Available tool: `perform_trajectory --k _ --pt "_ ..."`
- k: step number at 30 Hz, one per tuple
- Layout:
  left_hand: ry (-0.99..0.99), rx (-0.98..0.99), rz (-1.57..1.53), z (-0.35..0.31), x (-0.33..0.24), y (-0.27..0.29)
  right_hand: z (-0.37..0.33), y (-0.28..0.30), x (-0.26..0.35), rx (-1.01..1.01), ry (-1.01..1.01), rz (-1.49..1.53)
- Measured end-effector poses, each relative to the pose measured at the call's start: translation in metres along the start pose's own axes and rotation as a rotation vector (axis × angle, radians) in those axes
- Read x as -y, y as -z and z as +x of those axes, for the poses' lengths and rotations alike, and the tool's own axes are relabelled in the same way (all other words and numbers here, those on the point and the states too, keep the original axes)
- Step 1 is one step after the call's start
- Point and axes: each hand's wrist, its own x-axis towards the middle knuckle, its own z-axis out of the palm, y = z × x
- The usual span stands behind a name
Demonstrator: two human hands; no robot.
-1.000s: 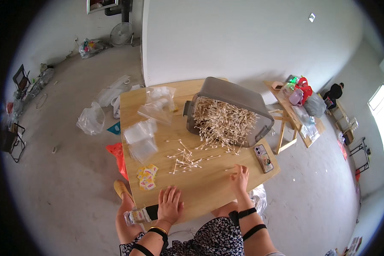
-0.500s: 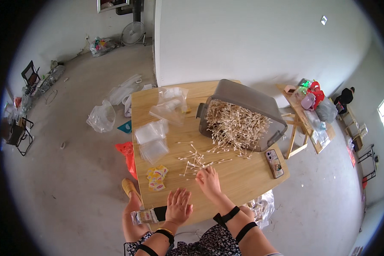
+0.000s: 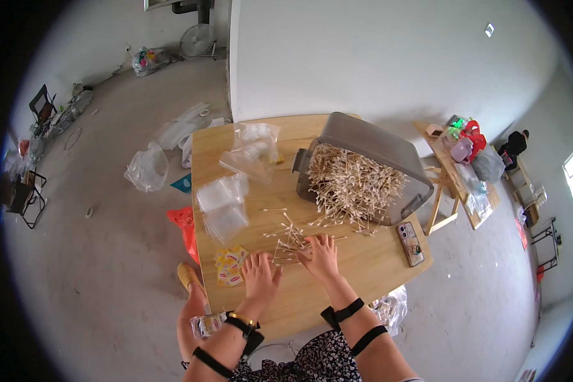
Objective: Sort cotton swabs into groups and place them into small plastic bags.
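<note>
A loose heap of cotton swabs (image 3: pixel 289 234) lies on the wooden table (image 3: pixel 363 270) in front of me. My left hand (image 3: pixel 259 275) is open at the near left side of the heap, fingers spread, close to several yellow-and-white printed packets (image 3: pixel 230 262). At the heap's right edge is my right hand (image 3: pixel 320 256), its thumb apart from bent fingers. It covers some swabs, and I see none gripped. Beyond, a grey plastic bin (image 3: pixel 375 141) lies tipped on its side. A large mass of swabs (image 3: pixel 353 184) fills it and spills from its mouth.
Clear plastic bags (image 3: pixel 223 207) lie along the table's left side, with more (image 3: pixel 254 149) at the back. A phone (image 3: pixel 410 244) rests at the right edge. A filled packet (image 3: pixel 208 325) is by my left forearm. Another person (image 3: pixel 513 148) is far right, beyond a side table (image 3: pixel 449 175).
My left hand has moved forward from the near table edge to the heap. My right hand has shifted slightly right and its fingers have spread. The filled packet is now partly behind my left forearm.
</note>
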Motion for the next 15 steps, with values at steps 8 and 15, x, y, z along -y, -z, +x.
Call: perform_trajectory --k 8,15 --pt "0.040 0.055 0.112 0.046 0.020 -0.018 0.007 -0.008 -0.004 0.073 0.008 0.001" --pt "-0.001 0.062 0.025 0.020 0.023 -0.009 -0.001 0.002 -0.019 0.042 -0.036 0.059"
